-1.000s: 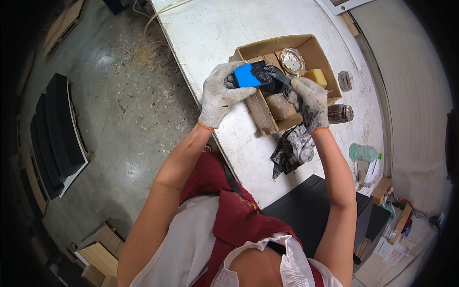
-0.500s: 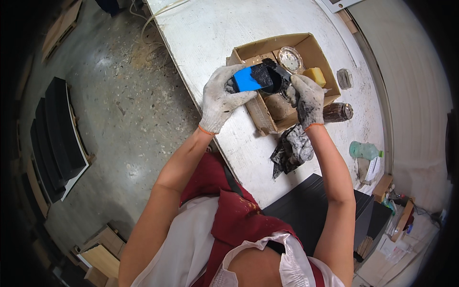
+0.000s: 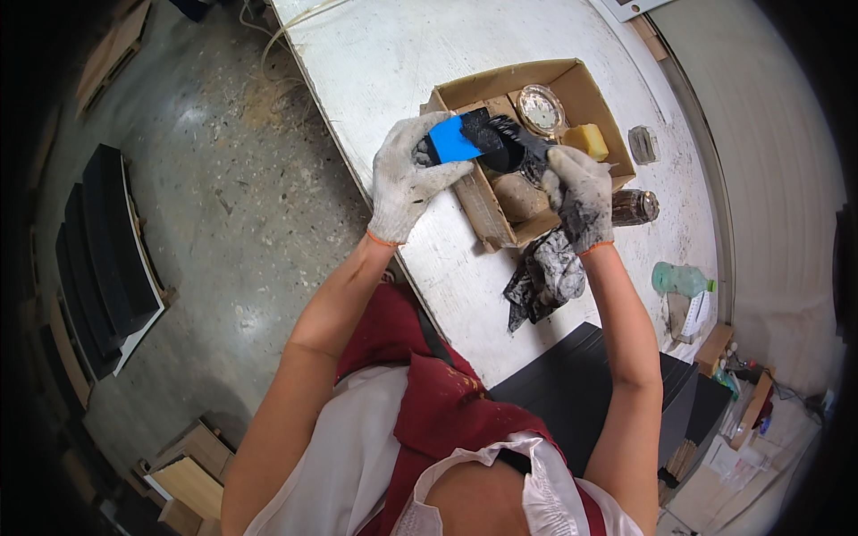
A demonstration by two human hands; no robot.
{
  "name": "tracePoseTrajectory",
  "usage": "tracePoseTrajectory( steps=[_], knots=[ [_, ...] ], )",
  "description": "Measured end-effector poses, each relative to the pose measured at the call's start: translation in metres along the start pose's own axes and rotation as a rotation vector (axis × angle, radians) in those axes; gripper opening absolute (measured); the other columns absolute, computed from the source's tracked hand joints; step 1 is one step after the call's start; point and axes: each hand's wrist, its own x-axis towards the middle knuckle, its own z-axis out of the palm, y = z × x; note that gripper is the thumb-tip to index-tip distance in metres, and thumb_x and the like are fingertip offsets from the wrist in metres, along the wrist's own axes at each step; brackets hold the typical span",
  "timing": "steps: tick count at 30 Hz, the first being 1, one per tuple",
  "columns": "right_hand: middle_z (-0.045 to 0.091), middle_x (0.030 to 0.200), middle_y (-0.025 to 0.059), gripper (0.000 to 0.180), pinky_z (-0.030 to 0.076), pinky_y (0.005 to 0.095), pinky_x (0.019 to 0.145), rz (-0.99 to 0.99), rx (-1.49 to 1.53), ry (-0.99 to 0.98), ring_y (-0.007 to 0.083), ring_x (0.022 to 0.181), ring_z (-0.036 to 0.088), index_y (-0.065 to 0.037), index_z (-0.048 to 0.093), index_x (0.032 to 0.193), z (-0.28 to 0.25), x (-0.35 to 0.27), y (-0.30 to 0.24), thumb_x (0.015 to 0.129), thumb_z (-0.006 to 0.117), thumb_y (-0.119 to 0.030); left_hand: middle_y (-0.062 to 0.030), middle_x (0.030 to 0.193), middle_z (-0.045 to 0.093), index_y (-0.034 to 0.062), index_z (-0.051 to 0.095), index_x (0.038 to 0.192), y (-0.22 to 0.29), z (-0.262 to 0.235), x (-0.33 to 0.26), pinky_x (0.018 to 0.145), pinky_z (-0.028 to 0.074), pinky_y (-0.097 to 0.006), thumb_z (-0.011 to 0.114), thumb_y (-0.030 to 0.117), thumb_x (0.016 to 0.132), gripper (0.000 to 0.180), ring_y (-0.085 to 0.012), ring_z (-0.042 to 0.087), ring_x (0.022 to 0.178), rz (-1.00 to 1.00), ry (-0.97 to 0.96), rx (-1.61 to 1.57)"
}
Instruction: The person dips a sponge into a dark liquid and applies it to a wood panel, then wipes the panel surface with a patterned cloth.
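Both my hands wear white work gloves smudged with black. My left hand is closed around a flat blue block whose far end is coated black. In my right hand is a black-smeared brush, its bristly end pointing toward the block. Under the two hands stands an open cardboard box. A dark round pot sits in it between my hands, partly covered. The box also holds a clear round lid, a yellow sponge-like block and a brownish rounded thing.
On the white table, a crumpled black-stained rag lies near the box. To the right are a dark jar, a small glass piece and a green bottle. Black panels occupy the table's near side; other black pieces stand at left.
My left hand has shifted slightly left and up with the blue block. My right hand has moved a little right and down, and the brush's bristles now show more plainly.
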Motion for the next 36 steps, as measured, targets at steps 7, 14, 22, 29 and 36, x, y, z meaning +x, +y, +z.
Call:
tracePoseTrajectory(
  steps=[7,14,22,29,36],
  knots=[
    [0.061,0.065,0.0014,0.021,0.038,0.0199,0.043,-0.037,-0.188,-0.052,0.0053,0.048,0.051,0.004,0.069,0.095,-0.002,0.002,0.011,0.088,0.067,-0.017,-0.0103,0.115,0.062,0.0006,0.061,0.123,-0.009,0.000,-0.001,0.091,0.051,-0.029,0.086,0.022,0.070,0.062,-0.0164,0.061,0.103,0.006,0.016,-0.058],
    [0.063,0.063,0.0011,0.024,0.041,0.0204,0.046,-0.063,-0.343,0.068,0.0051,0.049,0.052,0.000,0.071,0.093,-0.022,0.019,0.002,0.090,0.064,-0.023,-0.0127,0.115,0.061,0.0058,0.064,0.120,-0.020,-0.003,0.001,0.085,0.054,-0.032,0.087,0.025,0.065,0.063,-0.0212,0.064,0.100,-0.026,0.085,0.010],
    [0.068,0.078,0.0137,0.025,0.053,0.0447,0.066,-0.527,-1.507,-0.040,0.0320,0.075,0.068,-0.014,0.069,0.087,0.008,0.044,0.017,0.091,0.056,-0.036,-0.0133,0.114,0.061,0.0057,0.063,0.119,-0.017,0.002,-0.003,0.086,0.053,-0.032,0.086,0.024,0.065,0.062,-0.0216,0.063,0.102,0.033,0.034,0.110],
    [0.069,0.079,0.0140,0.028,0.052,0.0452,0.066,-0.536,-1.370,0.086,0.0330,0.076,0.068,-0.013,0.069,0.087,-0.008,0.026,0.005,0.091,0.054,-0.035,-0.0124,0.110,0.060,0.0057,0.063,0.119,-0.022,0.002,-0.002,0.081,0.053,-0.032,0.085,0.023,0.067,0.059,-0.0208,0.062,0.095,0.061,0.039,0.094],
    [0.068,0.083,0.0168,0.032,0.050,0.0466,0.073,-0.280,-1.168,0.000,0.0370,0.083,0.065,-0.011,0.069,0.088,-0.031,0.022,0.016,0.090,0.053,-0.039,-0.0129,0.114,0.062,0.0042,0.063,0.121,-0.016,0.010,0.004,0.093,0.049,-0.034,0.085,0.023,0.068,0.060,-0.0235,0.061,0.105,0.054,-0.060,0.089]
  ],
)
